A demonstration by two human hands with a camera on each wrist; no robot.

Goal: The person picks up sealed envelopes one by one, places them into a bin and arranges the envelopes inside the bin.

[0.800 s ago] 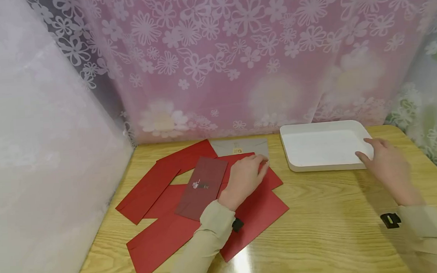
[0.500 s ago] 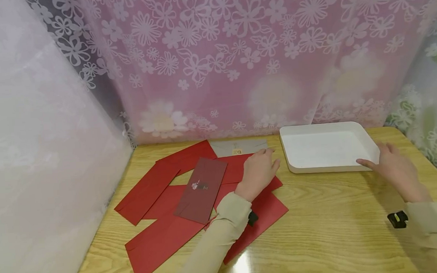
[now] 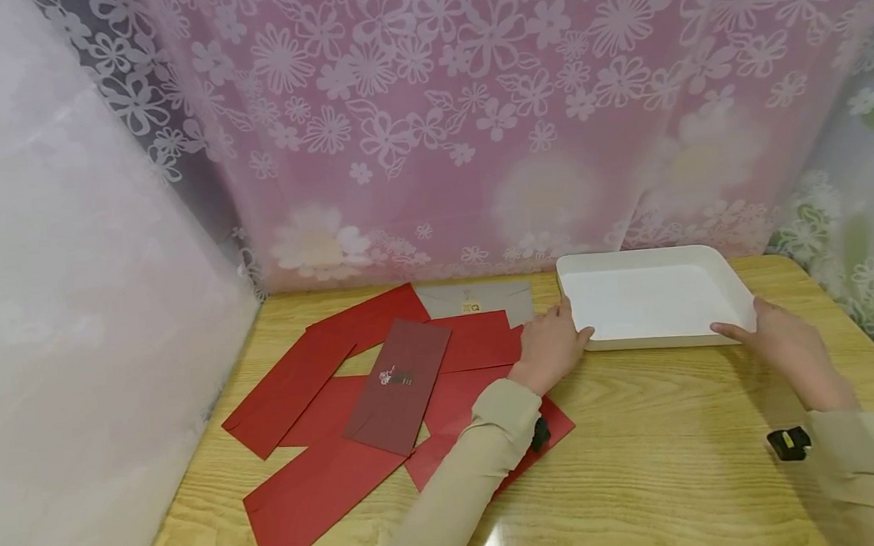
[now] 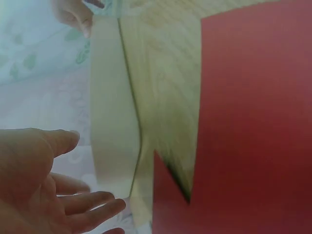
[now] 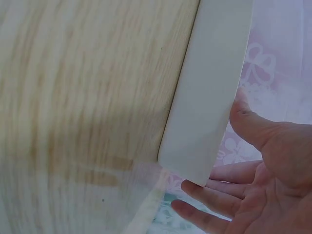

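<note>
A white rectangular tray [image 3: 641,298] lies at the back right of the wooden table. My right hand [image 3: 790,347] holds its right front corner, thumb over the rim and fingers along the outer end wall; the right wrist view shows the thumb [image 5: 241,109] right at the rim. At the opposite corner is my left hand [image 3: 550,349], its fingers spread and loosely bent around the corner. In the left wrist view the left thumb [image 4: 63,141] stands apart from the tray wall [image 4: 112,107], while the fingertips reach the tray's end. Red envelopes [image 3: 326,497] lie beneath the left forearm.
Several red envelopes overlap across the table's left half. On top lies a maroon envelope [image 3: 399,388] with a small silver print. A grey envelope [image 3: 509,294] with a gold label lies at the back edge. A floral curtain [image 3: 413,124] hangs behind the table [image 3: 658,451].
My left hand has moved right from over the red envelopes to the tray's left front corner. My right hand has shifted slightly right and outward around the tray's right corner.
</note>
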